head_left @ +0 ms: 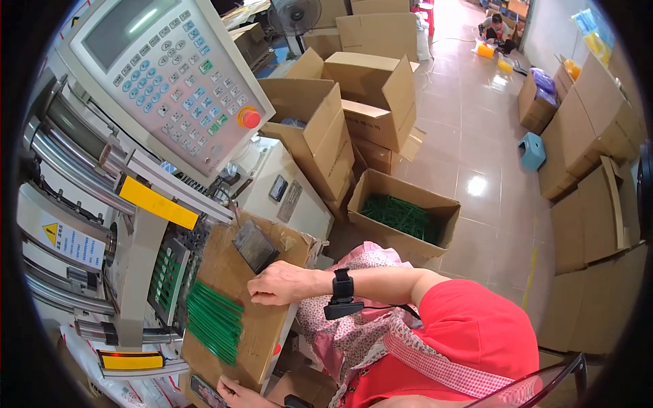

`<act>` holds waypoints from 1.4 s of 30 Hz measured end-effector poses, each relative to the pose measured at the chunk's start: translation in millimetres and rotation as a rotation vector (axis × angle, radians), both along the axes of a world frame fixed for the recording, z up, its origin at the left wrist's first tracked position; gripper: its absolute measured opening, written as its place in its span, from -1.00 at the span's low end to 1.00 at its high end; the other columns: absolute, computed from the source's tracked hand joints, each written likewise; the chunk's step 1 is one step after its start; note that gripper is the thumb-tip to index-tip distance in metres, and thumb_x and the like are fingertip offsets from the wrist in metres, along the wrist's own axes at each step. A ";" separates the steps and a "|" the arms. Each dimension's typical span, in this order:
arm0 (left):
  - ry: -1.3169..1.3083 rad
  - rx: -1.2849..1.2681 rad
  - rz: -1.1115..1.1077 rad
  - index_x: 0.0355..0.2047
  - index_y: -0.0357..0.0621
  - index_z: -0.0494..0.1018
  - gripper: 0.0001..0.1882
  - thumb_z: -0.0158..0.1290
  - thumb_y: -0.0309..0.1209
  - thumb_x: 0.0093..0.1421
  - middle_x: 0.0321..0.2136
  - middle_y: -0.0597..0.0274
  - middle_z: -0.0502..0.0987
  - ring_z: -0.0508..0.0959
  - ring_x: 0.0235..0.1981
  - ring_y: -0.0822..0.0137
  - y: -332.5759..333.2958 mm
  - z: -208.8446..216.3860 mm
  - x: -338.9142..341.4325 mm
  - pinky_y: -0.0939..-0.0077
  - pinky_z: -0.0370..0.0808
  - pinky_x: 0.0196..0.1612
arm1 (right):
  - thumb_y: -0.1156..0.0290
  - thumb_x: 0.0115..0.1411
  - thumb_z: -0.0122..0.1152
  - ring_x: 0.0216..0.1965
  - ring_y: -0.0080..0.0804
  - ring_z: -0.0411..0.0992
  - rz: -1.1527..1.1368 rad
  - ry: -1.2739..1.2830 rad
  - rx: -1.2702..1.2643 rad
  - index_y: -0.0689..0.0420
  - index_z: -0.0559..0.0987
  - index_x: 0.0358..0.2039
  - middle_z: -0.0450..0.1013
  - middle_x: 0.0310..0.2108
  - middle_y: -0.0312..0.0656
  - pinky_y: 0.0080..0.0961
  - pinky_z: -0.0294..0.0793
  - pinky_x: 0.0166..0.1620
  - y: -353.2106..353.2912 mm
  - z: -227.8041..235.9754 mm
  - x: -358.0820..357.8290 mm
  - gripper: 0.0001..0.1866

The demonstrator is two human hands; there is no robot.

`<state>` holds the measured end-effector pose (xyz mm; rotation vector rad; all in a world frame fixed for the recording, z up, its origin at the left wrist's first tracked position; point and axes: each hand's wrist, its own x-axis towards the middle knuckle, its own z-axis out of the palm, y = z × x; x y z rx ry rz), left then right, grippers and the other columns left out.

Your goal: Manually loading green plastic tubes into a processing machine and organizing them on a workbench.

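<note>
Though near tabletop (264, 333) edges, hands (279, 284) apart

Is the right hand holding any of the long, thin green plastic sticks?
No, the sticks lie side by side on the brown tabletop, apart from the curled right hand.

Thin green plastic sticks (214, 323) lie side by side on the brown rectangular board (264, 330). The right hand (277, 283), its fingers curled, is just beside the dark grey rectangular block (254, 245). The left hand (239, 394) is near the dark rectangular phone (206, 391). One open brown cardboard box (382, 235) contains green pieces (398, 214).
</note>
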<state>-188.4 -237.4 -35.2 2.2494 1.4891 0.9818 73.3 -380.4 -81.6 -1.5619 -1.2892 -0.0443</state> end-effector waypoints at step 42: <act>-0.078 0.239 0.023 -0.43 -0.21 0.59 -0.69 0.02 -0.23 0.27 -0.51 0.08 0.55 0.50 -0.49 0.13 50.8 -57.1 -11.1 0.28 0.47 -0.37 | 0.32 0.12 0.13 -0.48 -0.07 0.43 -0.058 -0.013 -0.021 0.17 0.43 -0.52 0.43 -0.56 -0.10 -0.20 0.37 -0.42 -1.3 0.4 1.2 -0.80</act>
